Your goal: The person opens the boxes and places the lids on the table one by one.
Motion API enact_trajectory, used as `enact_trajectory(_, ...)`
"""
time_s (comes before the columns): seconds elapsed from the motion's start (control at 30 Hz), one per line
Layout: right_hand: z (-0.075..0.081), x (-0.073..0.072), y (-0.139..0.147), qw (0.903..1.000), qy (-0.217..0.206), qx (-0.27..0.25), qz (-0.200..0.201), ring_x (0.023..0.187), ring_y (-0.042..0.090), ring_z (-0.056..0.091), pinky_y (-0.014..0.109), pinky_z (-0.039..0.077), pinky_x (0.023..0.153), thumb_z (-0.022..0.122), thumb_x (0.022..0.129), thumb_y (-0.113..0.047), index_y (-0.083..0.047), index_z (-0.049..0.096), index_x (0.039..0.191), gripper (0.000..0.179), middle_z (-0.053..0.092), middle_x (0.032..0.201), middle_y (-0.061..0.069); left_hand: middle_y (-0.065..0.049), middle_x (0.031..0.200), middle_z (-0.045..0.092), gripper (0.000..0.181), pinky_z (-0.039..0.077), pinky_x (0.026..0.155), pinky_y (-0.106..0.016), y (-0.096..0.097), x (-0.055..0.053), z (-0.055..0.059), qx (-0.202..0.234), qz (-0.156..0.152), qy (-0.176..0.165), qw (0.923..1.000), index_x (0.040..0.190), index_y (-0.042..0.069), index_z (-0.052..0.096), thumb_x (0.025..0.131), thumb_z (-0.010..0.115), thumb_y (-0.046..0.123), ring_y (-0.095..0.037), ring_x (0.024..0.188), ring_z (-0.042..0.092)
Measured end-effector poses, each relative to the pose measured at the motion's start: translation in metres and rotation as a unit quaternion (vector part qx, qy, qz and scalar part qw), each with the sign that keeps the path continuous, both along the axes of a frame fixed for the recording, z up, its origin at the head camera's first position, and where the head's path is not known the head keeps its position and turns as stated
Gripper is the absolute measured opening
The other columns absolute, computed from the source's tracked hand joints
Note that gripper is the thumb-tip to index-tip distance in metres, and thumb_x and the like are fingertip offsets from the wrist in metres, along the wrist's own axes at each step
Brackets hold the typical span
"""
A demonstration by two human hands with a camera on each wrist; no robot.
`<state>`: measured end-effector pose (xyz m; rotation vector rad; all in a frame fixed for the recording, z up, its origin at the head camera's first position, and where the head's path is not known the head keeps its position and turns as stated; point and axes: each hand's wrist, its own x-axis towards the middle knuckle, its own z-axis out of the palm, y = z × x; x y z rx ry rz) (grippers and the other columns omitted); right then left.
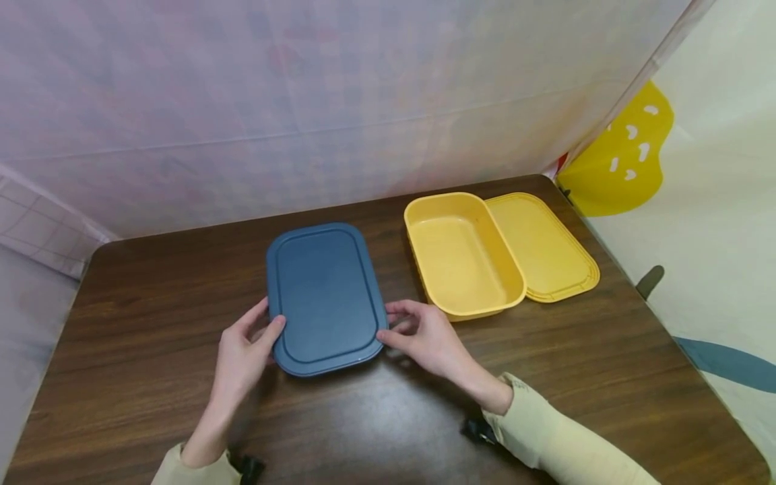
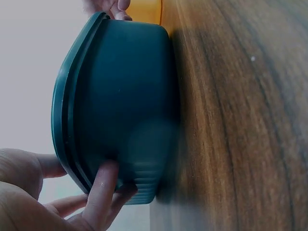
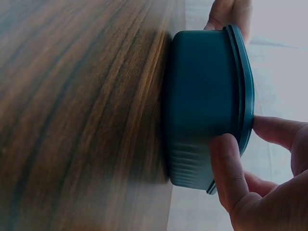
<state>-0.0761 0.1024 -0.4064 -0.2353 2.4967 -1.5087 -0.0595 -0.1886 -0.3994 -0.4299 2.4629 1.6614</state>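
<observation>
A blue rectangular food container (image 1: 327,296) with its lid on stands on the wooden table. At its left side my left hand (image 1: 242,353) holds it, thumb on the lid's rim and fingers against the side wall. My right hand (image 1: 427,337) grips the opposite side near the front corner, with the thumb on the lid edge. Both wrist views show the container's ribbed side wall (image 2: 147,175) and the lid (image 3: 246,96) seated along the top. Fingertips of each hand press below the rim. The container's base looks to rest on the tabletop (image 3: 86,110).
Right of the blue container stands an open yellow container (image 1: 463,263) with nothing inside. Its yellow lid (image 1: 542,249) lies beside it, partly under its right edge. A pale curtain (image 1: 303,121) hangs along the table's back edge. More printed cloth (image 1: 715,256) hangs at the right.
</observation>
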Motion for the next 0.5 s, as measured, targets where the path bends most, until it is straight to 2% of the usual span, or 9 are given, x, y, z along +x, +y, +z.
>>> enact_trajectory(0.13,0.0004,0.0004,0.0007,1.0000,0.004,0.005,0.000,0.086,0.017,0.076,0.021,0.057,0.066,0.082,0.090,-0.016,0.002,0.070,0.126,0.042,0.080,0.109,0.017,-0.020,0.157,0.055,0.059,0.061,0.069,-0.019,0.0006,0.0000,0.0014,-0.007,0.005,0.017,0.9998,0.160,0.010,0.044,0.107,0.062,0.030,-0.031,0.131,0.067)
enact_trajectory(0.2,0.0006,0.0007,0.0010,0.9999,0.003,0.010,-0.003,0.086,0.015,0.075,0.021,0.057,0.068,0.081,0.090,-0.016,0.001,0.070,0.127,0.042,0.079,0.110,0.016,-0.020,0.156,0.055,0.058,0.060,0.085,-0.023,0.0016,0.0002,0.0024,-0.022,0.010,0.035,0.9991,0.157,0.009,0.048,0.106,0.064,0.029,-0.031,0.135,0.063)
enact_trajectory(0.27,0.0008,0.0009,0.0011,0.9999,0.002,0.015,-0.006,0.087,0.015,0.074,0.021,0.057,0.069,0.081,0.091,-0.017,0.001,0.069,0.128,0.043,0.078,0.111,0.016,-0.020,0.153,0.057,0.056,0.053,0.102,-0.032,0.0031,0.0006,0.0033,-0.040,0.016,0.055,0.9976,0.155,0.007,0.052,0.105,0.066,0.028,-0.032,0.137,0.059)
enact_trajectory(0.33,0.0009,0.0011,0.0013,0.9998,0.001,0.017,-0.008,0.087,0.014,0.073,0.021,0.057,0.070,0.080,0.091,-0.017,0.001,0.069,0.129,0.044,0.077,0.112,0.016,-0.020,0.147,0.058,0.054,0.043,0.110,-0.038,0.0050,0.0011,0.0044,-0.060,0.024,0.074,0.9951,0.152,0.006,0.055,0.104,0.068,0.028,-0.031,0.133,0.057)
enact_trajectory(0.37,0.0009,0.0012,0.0014,0.9998,0.002,0.017,-0.008,0.087,0.014,0.073,0.021,0.057,0.070,0.080,0.091,-0.016,0.002,0.069,0.130,0.044,0.077,0.112,0.016,-0.020,0.145,0.060,0.054,0.041,0.110,-0.036,0.0059,0.0014,0.0049,-0.066,0.028,0.081,0.9941,0.151,0.007,0.056,0.103,0.068,0.028,-0.029,0.129,0.058)
enact_trajectory(0.4,0.0011,0.0013,0.0016,0.9998,0.003,0.016,-0.010,0.086,0.014,0.073,0.021,0.057,0.070,0.080,0.091,-0.016,0.002,0.068,0.130,0.044,0.076,0.111,0.016,-0.020,0.141,0.063,0.054,0.045,0.105,-0.033,0.0066,0.0016,0.0053,-0.066,0.031,0.084,0.9937,0.151,0.008,0.056,0.103,0.069,0.028,-0.025,0.122,0.059)
enact_trajectory(0.5,0.0018,0.0013,0.0022,0.9998,0.009,0.011,-0.011,0.085,0.013,0.072,0.021,0.056,0.071,0.080,0.091,-0.015,0.002,0.068,0.130,0.044,0.076,0.110,0.015,-0.022,0.136,0.068,0.055,0.053,0.086,-0.016,0.0070,0.0017,0.0069,-0.041,0.033,0.085,0.9950,0.153,0.010,0.055,0.104,0.068,0.029,-0.004,0.105,0.065)
